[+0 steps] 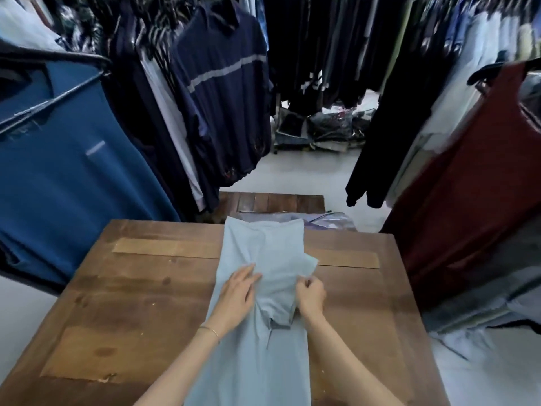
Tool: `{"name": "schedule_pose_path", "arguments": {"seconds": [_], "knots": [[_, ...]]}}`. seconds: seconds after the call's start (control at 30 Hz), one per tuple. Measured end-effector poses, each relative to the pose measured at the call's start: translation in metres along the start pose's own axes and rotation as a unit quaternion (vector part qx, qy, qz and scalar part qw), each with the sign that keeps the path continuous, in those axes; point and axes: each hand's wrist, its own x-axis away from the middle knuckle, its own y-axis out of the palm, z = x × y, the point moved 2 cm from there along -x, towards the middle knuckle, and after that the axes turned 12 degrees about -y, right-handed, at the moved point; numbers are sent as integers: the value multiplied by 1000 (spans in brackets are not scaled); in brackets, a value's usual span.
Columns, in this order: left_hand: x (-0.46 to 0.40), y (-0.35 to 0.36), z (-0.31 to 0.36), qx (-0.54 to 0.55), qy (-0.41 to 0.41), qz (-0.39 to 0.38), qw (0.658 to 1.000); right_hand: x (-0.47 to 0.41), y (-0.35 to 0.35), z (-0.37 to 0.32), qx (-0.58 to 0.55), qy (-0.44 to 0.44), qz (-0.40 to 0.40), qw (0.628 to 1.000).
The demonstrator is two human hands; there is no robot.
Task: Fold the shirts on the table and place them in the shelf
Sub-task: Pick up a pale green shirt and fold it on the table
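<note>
- Our right hand point(311, 294) fingers point(304, 281) are pinching a folded-in sleeve of the pale blue shirt point(263, 288); our left hand point(235, 297) fingers are lying flat, pressing its middle.
- The shirt is lying lengthwise on the worktop point(131, 303), sides narrowed.
- We are judging the folding about half done; no shelf is showing.
</note>
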Motion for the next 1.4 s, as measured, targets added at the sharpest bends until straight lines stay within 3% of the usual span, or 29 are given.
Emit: {"name": "schedule_pose_path", "arguments": {"seconds": [0.07,0.17,0.33,0.43,0.5,0.53,0.63,0.8,0.93,1.03,1.13,1.27,1.3,1.4], "knots": [[-18,1,9,-4,8,-26,1000,-2,0,7,-70,92,17,993],[-47,-1,25,19,-10,-41,999,0,0,7,-81,111,20,990],[-98,-10,55,167,-136,-125,968,18,1,-20,17,-25,31,999],[-119,-16,60,217,-203,-200,934,41,22,-51,128,-166,-93,973],[-129,-25,56,134,-188,-199,952,56,39,-64,190,-213,-188,940],[-131,-28,52,115,-172,-198,958,60,44,-66,223,-227,-194,928],[-136,-28,31,124,-104,-247,955,69,47,-53,283,-254,-118,917],[-141,-24,9,127,17,-280,951,84,50,-27,359,-248,-107,893],[-138,-31,24,190,35,-313,930,95,50,-20,318,-177,-125,923],[-139,-28,31,227,23,-331,916,97,48,-16,244,-124,-82,958],[-144,-20,32,236,-40,-307,921,95,43,-13,199,-66,-68,975],[-149,-17,29,375,-113,-282,876,92,37,-7,195,-32,-71,978],[-149,-19,29,382,-100,-258,882,93,34,-6,198,-24,-74,977],[-132,-25,26,280,25,-95,955,94,25,-4,228,-44,-71,970]]}}
